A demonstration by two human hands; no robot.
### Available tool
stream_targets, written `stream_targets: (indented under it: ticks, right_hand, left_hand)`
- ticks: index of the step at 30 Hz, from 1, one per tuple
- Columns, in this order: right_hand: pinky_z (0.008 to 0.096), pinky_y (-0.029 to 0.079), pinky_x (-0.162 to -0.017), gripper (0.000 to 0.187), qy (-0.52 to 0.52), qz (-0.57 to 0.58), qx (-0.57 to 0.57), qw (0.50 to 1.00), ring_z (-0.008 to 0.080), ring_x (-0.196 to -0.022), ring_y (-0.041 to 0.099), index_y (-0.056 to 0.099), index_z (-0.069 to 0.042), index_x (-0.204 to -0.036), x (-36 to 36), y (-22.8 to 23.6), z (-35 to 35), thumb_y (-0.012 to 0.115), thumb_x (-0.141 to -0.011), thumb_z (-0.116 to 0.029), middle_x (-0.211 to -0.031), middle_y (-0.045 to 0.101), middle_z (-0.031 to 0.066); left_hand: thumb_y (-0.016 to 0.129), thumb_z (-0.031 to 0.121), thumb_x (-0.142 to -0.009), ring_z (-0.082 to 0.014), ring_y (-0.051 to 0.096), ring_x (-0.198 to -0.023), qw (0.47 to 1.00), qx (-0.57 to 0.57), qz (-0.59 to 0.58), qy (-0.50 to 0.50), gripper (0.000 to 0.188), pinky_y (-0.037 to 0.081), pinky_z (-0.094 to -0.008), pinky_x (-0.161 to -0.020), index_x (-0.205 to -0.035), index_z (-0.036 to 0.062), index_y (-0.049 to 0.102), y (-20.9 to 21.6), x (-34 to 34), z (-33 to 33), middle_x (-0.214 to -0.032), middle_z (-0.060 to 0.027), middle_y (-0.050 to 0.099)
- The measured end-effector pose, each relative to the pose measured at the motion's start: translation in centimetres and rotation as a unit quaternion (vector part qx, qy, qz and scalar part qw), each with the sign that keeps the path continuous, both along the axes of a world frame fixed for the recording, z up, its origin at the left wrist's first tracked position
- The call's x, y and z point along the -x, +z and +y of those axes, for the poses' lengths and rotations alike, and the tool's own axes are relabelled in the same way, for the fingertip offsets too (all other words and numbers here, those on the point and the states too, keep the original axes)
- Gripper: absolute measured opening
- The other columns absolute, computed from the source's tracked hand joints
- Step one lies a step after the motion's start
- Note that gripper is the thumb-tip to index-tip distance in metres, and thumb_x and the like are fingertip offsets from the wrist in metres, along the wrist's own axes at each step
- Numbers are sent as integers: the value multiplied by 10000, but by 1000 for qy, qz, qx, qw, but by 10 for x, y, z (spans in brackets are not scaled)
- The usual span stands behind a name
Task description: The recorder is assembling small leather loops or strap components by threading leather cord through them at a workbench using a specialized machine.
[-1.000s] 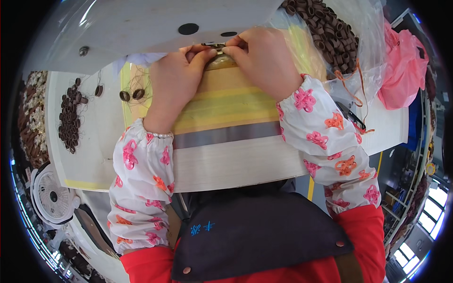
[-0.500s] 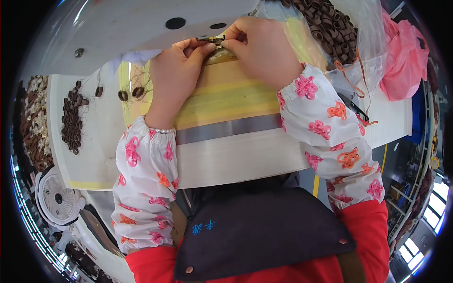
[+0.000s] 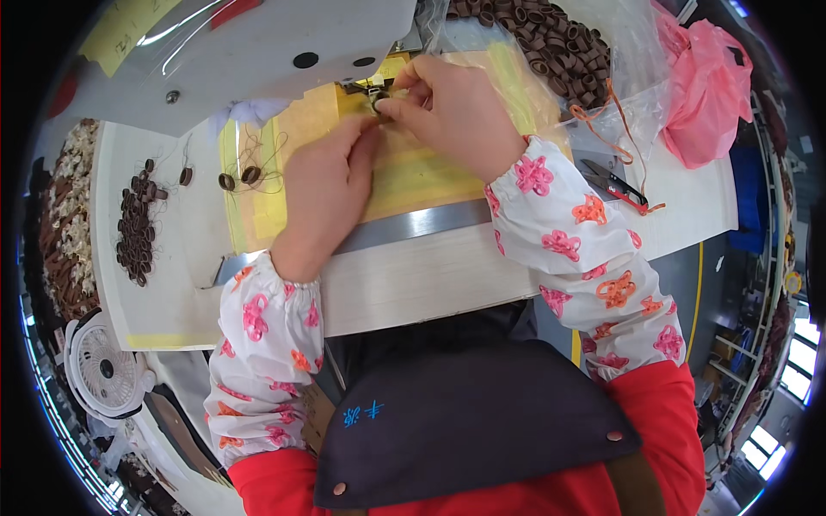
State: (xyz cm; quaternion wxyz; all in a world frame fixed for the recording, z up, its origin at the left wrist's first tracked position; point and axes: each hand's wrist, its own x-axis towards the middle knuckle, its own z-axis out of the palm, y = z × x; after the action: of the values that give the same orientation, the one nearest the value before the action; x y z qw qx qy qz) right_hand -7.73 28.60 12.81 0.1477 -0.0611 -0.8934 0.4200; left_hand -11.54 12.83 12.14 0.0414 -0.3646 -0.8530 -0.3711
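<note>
Under the head of a white sewing machine (image 3: 249, 64), at its metal presser foot (image 3: 366, 86), my right hand (image 3: 460, 107) pinches a small dark loop (image 3: 378, 101) between thumb and fingers. My left hand (image 3: 327, 181) is just nearer and to the left, its fingers drawn together and their tips close to my right thumb. Whether anything sits in those left fingers is hidden. Left of my left hand, two brown loops (image 3: 250, 175) with trailing threads lie on the yellow-taped work surface (image 3: 413, 185).
A pile of threaded brown loops (image 3: 136, 228) lies at the left of the table. More brown loops (image 3: 568, 52) fill a clear plastic bag at the far right. Thread snips (image 3: 624, 189), an orange cord (image 3: 625, 129) and a pink plastic bag (image 3: 705, 95) are on the right.
My left hand has drawn back from the presser foot toward me, while my right hand stays by it with the loop. The whole view has shifted slightly.
</note>
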Motion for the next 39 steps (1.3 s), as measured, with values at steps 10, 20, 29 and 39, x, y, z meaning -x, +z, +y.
stream_targets:
  ticks: [10, 20, 29, 39]
  right_hand:
    - [263, 450, -496, 152, 57, -60, 245, 966, 157, -514, 569, 560, 39, -855, -33, 5, -14, 604, -734, -40, -654, 588, 119]
    - [224, 448, -472, 140, 124, -178, 296, 930, 113, -537, 557, 502, 40, -866, -6, 20, 10, 549, -826, -86, -688, 596, 83]
    - [250, 462, -494, 189, 111, -163, 179, 964, 144, -575, 585, 540, 56, -849, 14, 15, 10, 605, -793, -113, -665, 602, 98]
    - [386, 450, -554, 66, 20, 152, -50, 987, 328, -625, 559, 555, 2, -725, 15, -17, 6, 601, -705, -39, -658, 563, 156]
  left_hand:
    - [558, 148, -828, -182, 504, -518, 985, -156, -2, -69, 140, 399, -273, -503, -848, 25, 621, 5, 13, 4, -628, -90, 552]
    - [582, 133, -807, -85, 367, -462, 980, -71, -178, -47, 133, 317, -231, -458, -888, 45, 642, 5, 28, -1, -493, -19, 415]
    - [623, 120, -762, -64, 359, -453, 988, -44, -143, -36, 189, 314, -230, -443, -925, 27, 642, -1, 35, 2, -484, -9, 433]
    - [685, 281, -746, -23, 413, -543, 970, -13, -228, 84, 385, 344, -197, -486, -562, -22, 535, -7, 43, 12, -585, 16, 530]
